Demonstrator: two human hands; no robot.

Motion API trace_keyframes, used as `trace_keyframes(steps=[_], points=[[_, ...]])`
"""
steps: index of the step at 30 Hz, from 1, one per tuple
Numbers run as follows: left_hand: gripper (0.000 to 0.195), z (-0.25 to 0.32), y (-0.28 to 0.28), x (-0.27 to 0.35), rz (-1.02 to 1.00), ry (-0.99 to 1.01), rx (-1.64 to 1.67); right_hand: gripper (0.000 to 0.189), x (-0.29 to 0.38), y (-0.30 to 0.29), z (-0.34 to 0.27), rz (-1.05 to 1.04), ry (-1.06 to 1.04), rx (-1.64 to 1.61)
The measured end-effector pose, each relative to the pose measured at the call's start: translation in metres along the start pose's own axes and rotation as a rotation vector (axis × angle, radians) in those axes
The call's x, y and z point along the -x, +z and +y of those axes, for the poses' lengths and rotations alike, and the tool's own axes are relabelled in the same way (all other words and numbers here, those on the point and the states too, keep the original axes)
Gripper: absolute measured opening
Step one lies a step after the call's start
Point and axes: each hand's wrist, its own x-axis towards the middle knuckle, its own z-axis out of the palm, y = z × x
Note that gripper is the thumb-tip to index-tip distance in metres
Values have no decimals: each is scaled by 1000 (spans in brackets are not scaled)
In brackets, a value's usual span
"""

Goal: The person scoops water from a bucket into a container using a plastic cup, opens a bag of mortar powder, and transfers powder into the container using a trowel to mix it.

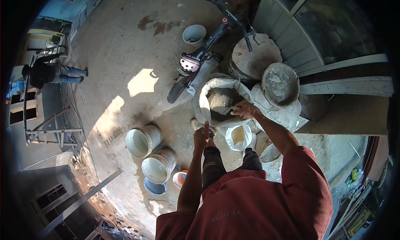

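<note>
A large white sack (pixel 204 97) with a rolled-down rim stands open before me. Grey powder with a pale, lumpy mound (pixel 220 102) fills its inside. My right hand (pixel 246 110) reaches over the sack's right rim, fingers bent above the powder; whether they grip something small is unclear. At the near left edge of the rim is my left hand (pixel 201 136), thumb raised; its other fingers are mostly hidden, so its hold on the rim cannot be made out. Close by my feet, a smaller white bag (pixel 229 137) holds tan granular material.
Two pale buckets (pixel 137 143) (pixel 156 169) lie tilted at left, near a blue bucket (pixel 155 188). A small bike (pixel 200 57) stands beyond the sack. A bucket of grey mix (pixel 278 83) and a round drum (pixel 256 57) sit at right. Another person (pixel 56 71) stands far left.
</note>
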Motion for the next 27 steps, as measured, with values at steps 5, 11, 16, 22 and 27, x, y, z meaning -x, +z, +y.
trace_keyframes(steps=[5, 11, 16, 22, 27], points=[[66, -76, -19, 42, 104, -116, 52, 48, 28, 2, -7, 107, -66, -51], [75, -172, -12, 115, 148, -393, 168, 50, 55, -8, -9, 29, -107, -47], [84, -222, 9, 179, 270, -741, 408, 48, 91, -20, -20, 87, -208, 42], [90, -250, 29, 218, 361, -907, 595, 40, 121, -50, -10, 83, -193, -160], [84, -236, 38, 231, 312, -802, 674, 34, 144, -79, 12, 128, -132, -307]])
